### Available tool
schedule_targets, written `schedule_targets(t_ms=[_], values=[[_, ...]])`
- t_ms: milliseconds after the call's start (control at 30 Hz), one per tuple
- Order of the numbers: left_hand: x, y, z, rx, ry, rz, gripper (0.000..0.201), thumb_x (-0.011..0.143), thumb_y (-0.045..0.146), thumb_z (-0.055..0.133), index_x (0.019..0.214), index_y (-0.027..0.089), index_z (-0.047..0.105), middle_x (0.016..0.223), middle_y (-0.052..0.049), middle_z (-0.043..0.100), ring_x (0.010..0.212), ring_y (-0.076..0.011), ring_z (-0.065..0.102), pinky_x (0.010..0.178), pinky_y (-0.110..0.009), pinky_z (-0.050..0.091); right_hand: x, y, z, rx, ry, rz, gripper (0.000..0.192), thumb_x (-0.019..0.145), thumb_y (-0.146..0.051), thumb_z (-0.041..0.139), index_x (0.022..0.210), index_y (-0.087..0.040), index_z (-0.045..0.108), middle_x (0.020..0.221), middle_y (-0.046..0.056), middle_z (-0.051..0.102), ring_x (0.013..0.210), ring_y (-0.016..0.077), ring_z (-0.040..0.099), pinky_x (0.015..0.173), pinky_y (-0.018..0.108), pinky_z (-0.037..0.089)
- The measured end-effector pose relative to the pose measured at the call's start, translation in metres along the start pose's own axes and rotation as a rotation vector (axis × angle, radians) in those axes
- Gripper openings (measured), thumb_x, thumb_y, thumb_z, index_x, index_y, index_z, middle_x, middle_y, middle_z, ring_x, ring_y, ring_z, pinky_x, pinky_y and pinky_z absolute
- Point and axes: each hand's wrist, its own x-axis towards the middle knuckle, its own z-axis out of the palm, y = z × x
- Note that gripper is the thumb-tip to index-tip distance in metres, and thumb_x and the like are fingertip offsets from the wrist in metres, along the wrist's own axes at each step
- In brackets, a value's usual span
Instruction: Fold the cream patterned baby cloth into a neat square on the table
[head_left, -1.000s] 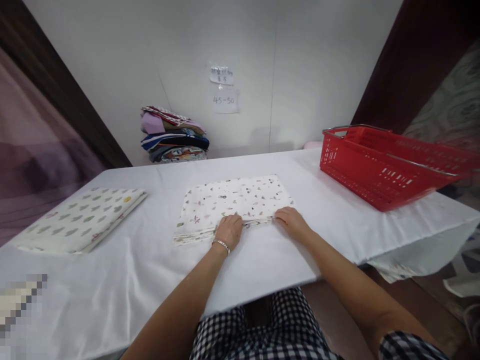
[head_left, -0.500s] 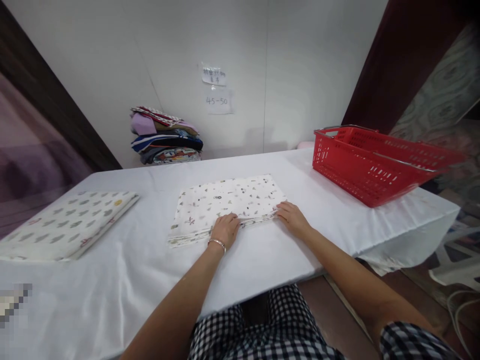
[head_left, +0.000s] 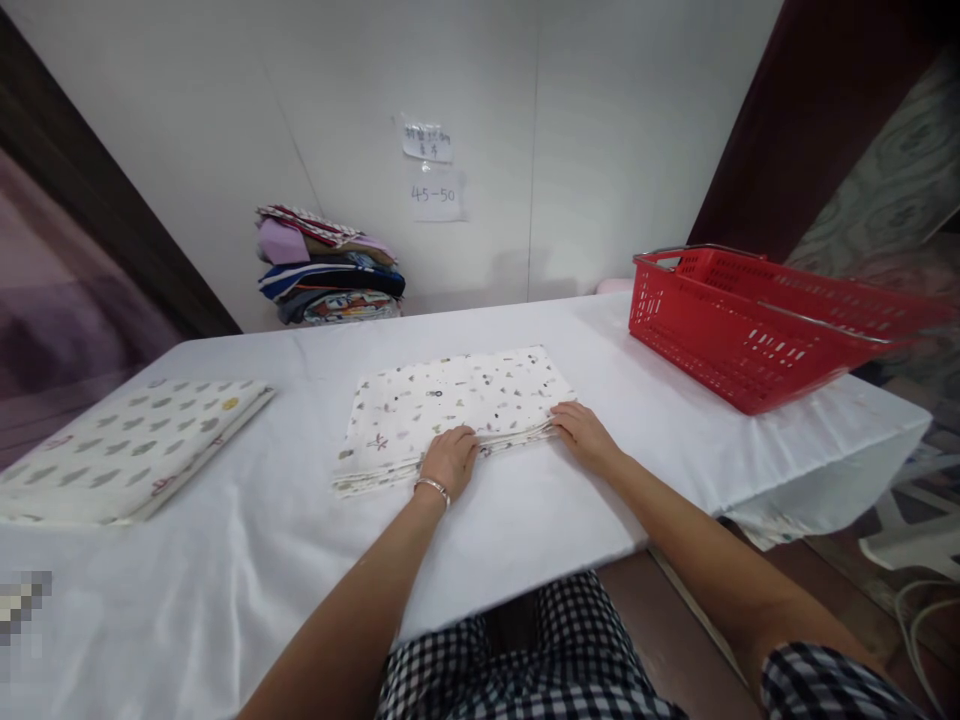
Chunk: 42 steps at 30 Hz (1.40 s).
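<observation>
A white cloth (head_left: 457,395) with a small scattered print lies folded in layers on the white-covered table. At the middle of its near edge, my left hand (head_left: 448,460), with a bracelet at the wrist, has its fingers curled over the layers. My right hand (head_left: 585,435) has closed its fingers on the near right corner of the same cloth. Both thumbs are mostly hidden. To the left lies another folded white cloth (head_left: 142,440) with rows of grey shapes, which neither hand touches.
On the right of the table (head_left: 300,590) stands a red plastic basket (head_left: 697,330) with metal handles. A pile of folded textiles (head_left: 330,270) sits beyond the far left edge, by the wall. Paper signs (head_left: 436,195) are stuck on the wall. A white chair (head_left: 907,540) shows at right.
The view has shifted very slightly. Both hands stay at the near edge of the folded cloth, which looks the same as before.
</observation>
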Motion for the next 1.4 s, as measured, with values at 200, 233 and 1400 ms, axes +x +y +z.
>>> schedule_targets(t_ms=[200, 233, 1400], values=[[0.001, -0.003, 0.003, -0.044, 0.015, -0.020, 0.019, 0.087, 0.022, 0.041, 0.088, 0.019, 0.060, 0.104, -0.006, 0.060, 0.094, -0.0196, 0.055, 0.082, -0.035, 0.043, 0.001, 0.002, 0.001, 0.019, 0.006, 0.013, 0.018, 0.087, -0.019, 0.043, 0.094, -0.019, 0.059, 0.109, 0.007, 0.059, 0.107, 0.0214, 0.049, 0.091, 0.041, 0.039], [0.001, -0.003, 0.002, -0.047, 0.015, -0.019, 0.019, 0.087, 0.022, 0.041, 0.088, 0.019, 0.060, 0.104, -0.006, 0.060, 0.094, -0.0196, 0.055, 0.082, -0.035, 0.043, 0.000, 0.003, 0.001, 0.016, 0.006, 0.011, 0.017, 0.087, -0.018, 0.043, 0.094, -0.019, 0.059, 0.109, 0.007, 0.059, 0.107, 0.0215, 0.049, 0.091, 0.041, 0.039], [0.001, -0.002, 0.002, -0.021, -0.021, -0.020, 0.019, 0.086, 0.027, 0.045, 0.090, 0.022, 0.063, 0.104, -0.006, 0.060, 0.093, -0.0201, 0.054, 0.082, -0.037, 0.044, -0.004, 0.005, -0.001, -0.087, -0.060, -0.047, 0.019, 0.087, -0.019, 0.045, 0.084, -0.021, 0.064, 0.113, 0.005, 0.060, 0.113, 0.0229, 0.046, 0.093, 0.042, 0.040]])
